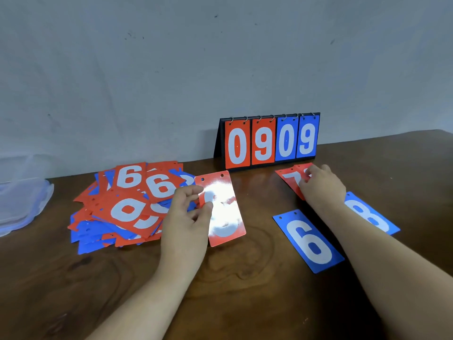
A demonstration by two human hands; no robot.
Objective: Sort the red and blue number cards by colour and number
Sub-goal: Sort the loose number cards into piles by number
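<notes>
The left hand (188, 212) pinches a glare-washed red card (221, 192) at frame centre, beside the unsorted pile (122, 204) at centre-left. The right hand (321, 185) grips the red 7 cards (290, 180) at centre-right. Tilt the card out of the glare and confirm its digit before placing.

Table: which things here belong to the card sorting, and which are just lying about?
In the job: pile; red card pinched by left hand; red 7s held by right hand; blue 6; blue 8.
Lying about: scoreboard; plastic tub.
</notes>
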